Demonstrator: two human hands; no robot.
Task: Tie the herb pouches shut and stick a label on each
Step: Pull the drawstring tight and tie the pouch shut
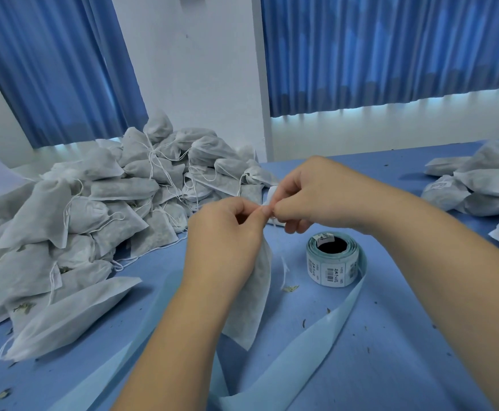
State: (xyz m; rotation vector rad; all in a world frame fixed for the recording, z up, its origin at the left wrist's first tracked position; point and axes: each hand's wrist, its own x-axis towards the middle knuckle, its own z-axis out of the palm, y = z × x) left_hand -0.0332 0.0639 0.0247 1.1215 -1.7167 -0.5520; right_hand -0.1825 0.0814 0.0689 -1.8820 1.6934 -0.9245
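The person holds both hands together above the blue surface (390, 366), fingertips meeting. The left hand (224, 229) and the right hand (310, 194) each pinch the top of one white pouch (257, 295). The pouch hangs down from the pinch, behind the left wrist, with its lower corner close to the surface. A thin white string (285, 269) dangles beside it on the right. Whether the neck is already knotted cannot be told, since the fingers cover it.

Just right of the hanging pouch a roll of labels (332, 261) stands on its side on the surface, with barcoded stickers facing the camera. Its pale blue backing strip (316, 339) trails from the roll towards the near edge.

On the left a large heap of pouches (94, 203) lies piled against the wall, with drawstrings loose among them. A smaller group of pouches (479, 188) lies at the far right. Herb crumbs (290, 289) are scattered over the surface. Blue curtains (390, 54) hang behind.
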